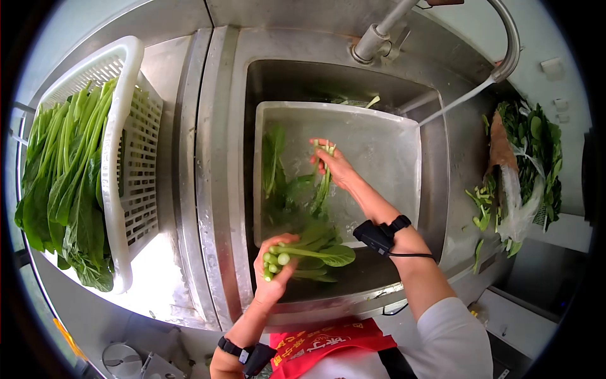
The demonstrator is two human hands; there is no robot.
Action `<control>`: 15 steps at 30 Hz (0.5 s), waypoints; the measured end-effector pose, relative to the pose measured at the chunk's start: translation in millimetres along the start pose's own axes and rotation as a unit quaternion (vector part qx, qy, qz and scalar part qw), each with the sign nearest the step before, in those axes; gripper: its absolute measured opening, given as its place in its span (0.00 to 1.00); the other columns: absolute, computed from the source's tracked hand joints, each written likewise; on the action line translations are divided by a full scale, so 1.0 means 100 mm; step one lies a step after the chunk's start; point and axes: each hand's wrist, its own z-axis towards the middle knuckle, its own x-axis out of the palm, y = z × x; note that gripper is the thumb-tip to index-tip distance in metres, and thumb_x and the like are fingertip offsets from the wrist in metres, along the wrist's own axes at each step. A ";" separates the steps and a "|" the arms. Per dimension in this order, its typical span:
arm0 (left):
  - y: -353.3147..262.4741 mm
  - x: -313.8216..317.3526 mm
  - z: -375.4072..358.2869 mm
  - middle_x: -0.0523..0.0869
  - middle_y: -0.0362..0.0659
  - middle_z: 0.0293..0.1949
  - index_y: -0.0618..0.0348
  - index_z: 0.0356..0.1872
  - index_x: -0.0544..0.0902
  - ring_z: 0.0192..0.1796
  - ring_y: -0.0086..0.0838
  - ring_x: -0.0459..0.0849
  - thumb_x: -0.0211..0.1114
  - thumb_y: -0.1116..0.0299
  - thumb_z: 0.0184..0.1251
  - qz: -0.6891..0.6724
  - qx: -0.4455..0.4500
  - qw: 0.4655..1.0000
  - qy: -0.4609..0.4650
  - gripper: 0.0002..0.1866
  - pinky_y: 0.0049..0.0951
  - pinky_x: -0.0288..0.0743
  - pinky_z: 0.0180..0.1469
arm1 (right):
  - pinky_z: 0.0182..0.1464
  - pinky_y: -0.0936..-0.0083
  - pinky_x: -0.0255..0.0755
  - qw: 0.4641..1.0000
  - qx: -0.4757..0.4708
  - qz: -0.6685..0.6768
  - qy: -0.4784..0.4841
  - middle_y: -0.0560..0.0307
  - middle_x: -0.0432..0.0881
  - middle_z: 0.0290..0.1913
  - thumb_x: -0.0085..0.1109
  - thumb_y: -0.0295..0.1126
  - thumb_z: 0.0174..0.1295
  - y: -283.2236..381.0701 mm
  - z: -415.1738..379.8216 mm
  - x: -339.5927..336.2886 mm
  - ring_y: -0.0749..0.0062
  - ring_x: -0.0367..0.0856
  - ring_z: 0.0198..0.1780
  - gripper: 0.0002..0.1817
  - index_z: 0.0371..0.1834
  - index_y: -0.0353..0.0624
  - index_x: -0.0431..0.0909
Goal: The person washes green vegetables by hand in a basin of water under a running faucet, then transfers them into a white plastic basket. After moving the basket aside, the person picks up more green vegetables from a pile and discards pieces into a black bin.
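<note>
My left hand (273, 262) is wrapped round a bunch of leafy green vegetables (312, 252) near the sink's front edge, cut stem ends toward the left. My right hand (331, 163) grips the stems of more leafy greens (322, 189), whose leaves hang into the water. Both hands work over a white plastic tub (379, 196) filled with water inside the steel sink (445, 158). Other greens (273, 161) float at the tub's left side, blurred under the water.
On the left counter stands a white slotted basket (129, 170) heaped with long leafy greens (69, 170). Water runs from the curved faucet (508, 60) into the tub. At right lie more greens (543, 145) in a plastic bag (521, 196), with loose leaf scraps (483, 205) beside them.
</note>
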 end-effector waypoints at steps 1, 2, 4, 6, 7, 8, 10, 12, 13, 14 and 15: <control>-0.01 0.00 0.00 0.79 0.48 0.49 0.60 0.46 0.71 0.52 0.30 0.75 0.60 0.84 0.49 0.000 -0.004 1.000 -0.002 0.20 0.28 0.65 0.57 | 0.27 0.83 0.63 0.999 0.015 -0.004 -0.041 0.62 0.76 0.30 0.47 0.37 0.67 -0.07 0.04 -0.05 0.82 0.67 0.26 0.11 0.47 0.47 0.72; -0.01 0.00 0.01 0.79 0.48 0.49 0.60 0.46 0.71 0.52 0.30 0.75 0.60 0.84 0.49 -0.001 -0.003 1.000 0.000 0.20 0.28 0.65 0.57 | 0.26 0.83 0.63 0.996 0.031 -0.005 -0.081 0.63 0.74 0.28 0.46 0.39 0.68 -0.13 0.07 -0.09 0.82 0.66 0.25 0.10 0.44 0.47 0.73; -0.01 0.00 0.01 0.79 0.48 0.49 0.60 0.47 0.71 0.52 0.30 0.75 0.60 0.84 0.50 0.001 -0.004 1.000 0.007 0.20 0.28 0.65 0.57 | 0.25 0.82 0.61 0.991 0.077 -0.076 -0.082 0.64 0.72 0.26 0.45 0.40 0.68 -0.11 0.11 -0.18 0.82 0.65 0.24 0.10 0.40 0.48 0.71; -0.01 -0.01 0.01 0.78 0.48 0.49 0.60 0.47 0.71 0.53 0.29 0.75 0.60 0.84 0.50 0.008 -0.003 1.000 0.013 0.20 0.28 0.65 0.57 | 0.24 0.82 0.61 0.991 0.069 -0.062 -0.093 0.65 0.70 0.24 0.46 0.41 0.67 -0.12 0.14 -0.22 0.82 0.64 0.23 0.09 0.37 0.48 0.69; 0.00 -0.01 0.01 0.78 0.48 0.49 0.60 0.47 0.71 0.53 0.29 0.75 0.59 0.84 0.50 0.010 0.000 1.000 0.015 0.20 0.28 0.65 0.57 | 0.24 0.82 0.60 0.994 0.035 -0.015 -0.101 0.65 0.70 0.24 0.47 0.40 0.67 -0.11 0.15 -0.21 0.81 0.64 0.23 0.09 0.36 0.49 0.69; 0.00 -0.01 0.01 0.78 0.48 0.49 0.60 0.47 0.71 0.53 0.29 0.75 0.59 0.84 0.50 0.007 -0.001 1.000 0.015 0.20 0.28 0.65 0.57 | 0.24 0.81 0.60 0.994 0.002 0.032 -0.108 0.65 0.70 0.23 0.48 0.40 0.66 -0.11 0.16 -0.21 0.81 0.64 0.22 0.08 0.35 0.49 0.69; 0.00 -0.01 0.01 0.78 0.48 0.49 0.60 0.47 0.71 0.53 0.29 0.75 0.60 0.84 0.50 0.003 -0.002 1.000 0.015 0.20 0.28 0.65 0.57 | 0.24 0.81 0.62 0.997 -0.021 0.038 -0.068 0.67 0.67 0.21 0.55 0.37 0.63 0.02 0.10 -0.17 0.82 0.64 0.22 0.08 0.33 0.49 0.68; -0.01 0.00 0.01 0.78 0.47 0.49 0.60 0.47 0.71 0.52 0.28 0.75 0.60 0.84 0.50 0.005 -0.009 1.000 0.010 0.20 0.27 0.65 0.57 | 0.31 0.76 0.69 0.970 -0.091 -0.216 -0.070 0.62 0.75 0.25 0.63 0.39 0.56 0.01 0.03 0.08 0.76 0.72 0.26 0.14 0.36 0.44 0.71; -0.01 0.01 0.02 0.78 0.47 0.49 0.60 0.47 0.71 0.52 0.28 0.75 0.60 0.84 0.50 0.007 -0.012 1.000 0.011 0.20 0.27 0.65 0.57 | 0.33 0.73 0.70 0.952 -0.117 -0.278 -0.048 0.59 0.77 0.27 0.65 0.40 0.53 -0.02 -0.01 0.20 0.72 0.74 0.28 0.17 0.38 0.41 0.73; -0.01 0.02 0.02 0.78 0.47 0.49 0.60 0.47 0.72 0.52 0.28 0.75 0.60 0.84 0.49 0.006 -0.010 1.000 0.011 0.20 0.27 0.65 0.57 | 0.35 0.72 0.71 0.947 -0.109 -0.302 -0.018 0.55 0.79 0.28 0.66 0.40 0.51 -0.07 0.00 0.29 0.68 0.76 0.30 0.18 0.38 0.40 0.74; 0.00 0.03 0.02 0.78 0.48 0.49 0.60 0.47 0.72 0.52 0.28 0.75 0.60 0.84 0.49 0.007 -0.007 1.000 0.010 0.20 0.27 0.65 0.57 | 0.36 0.70 0.72 0.940 -0.101 -0.325 0.013 0.51 0.80 0.30 0.67 0.39 0.50 -0.13 0.02 0.39 0.65 0.79 0.32 0.18 0.39 0.39 0.75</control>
